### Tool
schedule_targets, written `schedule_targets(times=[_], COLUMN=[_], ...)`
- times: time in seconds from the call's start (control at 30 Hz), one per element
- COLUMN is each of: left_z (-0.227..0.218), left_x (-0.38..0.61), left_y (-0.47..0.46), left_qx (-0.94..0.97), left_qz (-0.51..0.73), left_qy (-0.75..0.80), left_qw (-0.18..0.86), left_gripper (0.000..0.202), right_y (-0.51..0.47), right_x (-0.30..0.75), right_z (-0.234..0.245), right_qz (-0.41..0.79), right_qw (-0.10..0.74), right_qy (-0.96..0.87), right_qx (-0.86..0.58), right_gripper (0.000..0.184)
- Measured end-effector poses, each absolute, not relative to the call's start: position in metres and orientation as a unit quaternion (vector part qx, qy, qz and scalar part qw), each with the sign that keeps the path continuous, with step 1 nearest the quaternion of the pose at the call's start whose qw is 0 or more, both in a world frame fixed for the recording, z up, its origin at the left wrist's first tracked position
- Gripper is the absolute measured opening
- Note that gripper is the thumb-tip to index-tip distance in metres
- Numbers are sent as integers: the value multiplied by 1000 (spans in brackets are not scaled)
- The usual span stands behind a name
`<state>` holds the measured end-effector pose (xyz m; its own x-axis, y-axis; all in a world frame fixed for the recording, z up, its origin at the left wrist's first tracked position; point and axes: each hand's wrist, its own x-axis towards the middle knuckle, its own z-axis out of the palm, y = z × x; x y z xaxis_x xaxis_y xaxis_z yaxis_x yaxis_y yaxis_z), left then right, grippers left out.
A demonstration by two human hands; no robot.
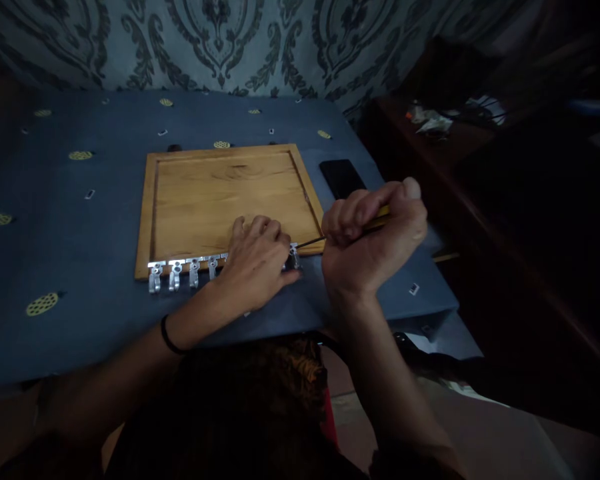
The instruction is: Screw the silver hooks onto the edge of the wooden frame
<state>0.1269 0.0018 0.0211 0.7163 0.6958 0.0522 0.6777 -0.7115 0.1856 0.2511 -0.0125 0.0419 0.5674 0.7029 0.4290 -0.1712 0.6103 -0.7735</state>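
Your right hand (375,243) grips the screwdriver (310,242); your left hand (255,265) presses flat on the hooks (175,273). A slip could poke it.

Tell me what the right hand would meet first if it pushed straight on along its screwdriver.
Most likely the metal hook on the near edge of the wooden board: the screwdriver in the right hand points left at it, close beside the fingers of the left hand. Whether they touch is unclear in this dim view.
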Motion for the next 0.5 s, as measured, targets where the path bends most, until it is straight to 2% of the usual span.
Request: schedule_targets(times=[0.5], left_z=[15], left_x=[127], left_y=[1], left_qx=[920], left_qz=[85], left_qy=[375], left_qw=[80], left_gripper=[34], right_y=[-4], right_x=[247], right_z=[34], right_qz=[266], right_qw=[814], right_qy=[-373], right_qx=[-357], right_gripper=[46])
